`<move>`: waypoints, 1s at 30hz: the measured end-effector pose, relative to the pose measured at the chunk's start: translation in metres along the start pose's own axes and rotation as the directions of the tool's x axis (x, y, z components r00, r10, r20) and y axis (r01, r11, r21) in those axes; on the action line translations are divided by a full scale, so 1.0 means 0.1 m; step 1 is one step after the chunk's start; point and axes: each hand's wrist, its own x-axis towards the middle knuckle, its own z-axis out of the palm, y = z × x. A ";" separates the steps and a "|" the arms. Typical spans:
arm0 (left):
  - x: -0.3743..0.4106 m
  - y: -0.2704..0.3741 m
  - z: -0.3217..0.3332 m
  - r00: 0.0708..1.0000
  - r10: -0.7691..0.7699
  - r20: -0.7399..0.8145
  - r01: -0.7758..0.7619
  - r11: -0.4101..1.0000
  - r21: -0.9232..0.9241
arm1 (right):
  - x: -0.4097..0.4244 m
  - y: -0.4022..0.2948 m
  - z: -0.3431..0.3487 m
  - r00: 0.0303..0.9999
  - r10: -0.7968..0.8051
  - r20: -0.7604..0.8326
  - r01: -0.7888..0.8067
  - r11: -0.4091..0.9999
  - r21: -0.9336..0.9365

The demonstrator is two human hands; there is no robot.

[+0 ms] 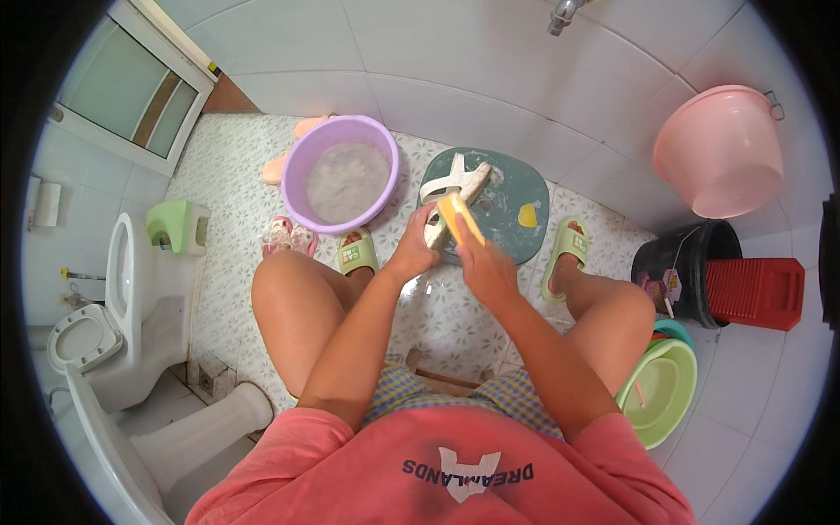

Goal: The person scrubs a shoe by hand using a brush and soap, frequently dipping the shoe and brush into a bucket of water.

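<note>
A white strapped sandal (pixel 457 178) rests on a dark green plastic stool (pixel 518 177) smeared with whitish suds. My left hand (pixel 415 246) grips the sandal's near end. In my right hand (pixel 487 269) is a yellow scrubbing brush (pixel 459 220), held against the sandal's side; its bristles are hard to make out. A small yellow piece (pixel 527 215), perhaps soap, lies on the stool's right part. Left of the stool stands a purple basin (pixel 295 177) with cloudy water inside.
Pink slippers (pixel 275 169) and a pair of pink-and-white sandals (pixel 289 236) lie around the basin. A black bucket (pixel 679 262) holding a red washboard (pixel 755 292) and a green basin (pixel 686 374) stand at right. At left are a toilet (pixel 141 282) and a green step stool (pixel 174 223).
</note>
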 end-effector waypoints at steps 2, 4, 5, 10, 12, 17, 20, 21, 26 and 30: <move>-0.03 0.03 0.01 0.999 -0.011 -0.045 0.011 1.000 0.004 | 0.17 0.05 -0.04 0.999 0.034 -0.011 -0.034 0.999 0.028; -0.07 0.01 0.02 0.991 0.055 -0.124 -0.050 0.998 0.043 | 0.23 0.05 -0.07 0.999 0.031 -0.025 -0.030 0.997 0.070; -0.09 0.00 0.03 0.978 0.042 -0.202 -0.031 0.998 0.059 | 0.19 0.04 -0.09 0.999 -0.023 -0.035 0.025 0.998 0.053; -0.34 0.09 0.14 0.838 -0.163 -0.520 0.257 0.960 0.114 | -0.21 0.04 0.00 0.994 -0.067 -0.089 0.082 0.979 0.188; -0.41 0.10 0.16 0.806 -0.055 -0.589 0.238 0.942 0.238 | -0.24 0.05 -0.02 0.997 -0.012 -0.076 0.024 0.986 0.164; -0.42 -0.06 0.10 0.855 -0.013 -0.518 0.203 0.928 0.312 | -0.29 -0.18 0.12 0.990 -0.140 -0.014 0.139 0.989 -0.046; -0.41 -0.08 0.11 0.861 -0.014 -0.508 0.206 0.923 0.325 | -0.13 -0.20 0.19 0.994 -0.096 -0.043 0.090 0.988 -0.123; -0.39 -0.06 0.12 0.867 -0.056 -0.496 0.230 0.927 0.297 | -0.04 -0.16 0.17 0.996 -0.068 -0.059 0.060 0.990 -0.124; -0.39 -0.09 0.11 0.842 -0.030 -0.539 0.223 0.928 0.297 | -0.06 -0.22 0.15 0.991 -0.111 -0.077 0.103 0.990 -0.099; -0.41 -0.09 0.10 0.859 0.018 -0.512 0.185 0.921 0.343 | -0.28 -0.27 0.19 0.996 -0.090 0.006 0.090 0.991 -0.098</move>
